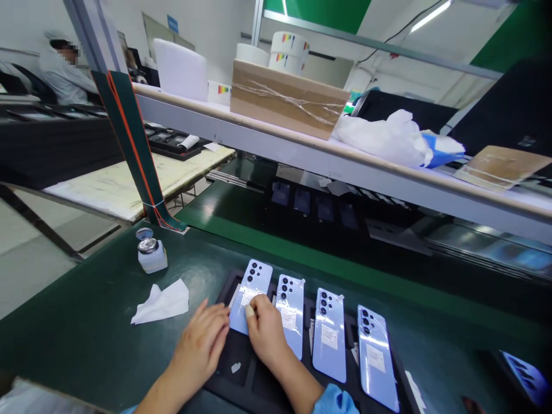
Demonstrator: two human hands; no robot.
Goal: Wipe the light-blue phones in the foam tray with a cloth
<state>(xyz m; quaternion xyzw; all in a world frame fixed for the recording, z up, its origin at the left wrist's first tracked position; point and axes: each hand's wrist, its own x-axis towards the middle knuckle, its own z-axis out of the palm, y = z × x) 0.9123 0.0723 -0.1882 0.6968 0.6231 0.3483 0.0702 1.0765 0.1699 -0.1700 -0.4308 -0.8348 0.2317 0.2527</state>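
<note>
Several light-blue smartphones lie camera side up in a black foam tray [267, 382], most with a white label on the back. My right hand [268, 329] is over the leftmost phone [260, 277], thumb and fingers pinched together at its label; whatever they grip is hidden. Beside that phone's lower left edge, my left hand [202, 340] has its fingers stretched out, the tips at the edge. Right of my right hand are a second phone [295, 340], a third phone [330, 365] and one more phone [380, 379]. A small clear scrap [235, 367] lies in the tray.
A white wipe [161, 303] and a pump bottle [153, 257] with its lid up are on the green bench at left. Overhead, a shelf [267, 137] carries a cardboard box [284, 95] and tape rolls. Another phone [526, 374] is at far right. A person sits far left.
</note>
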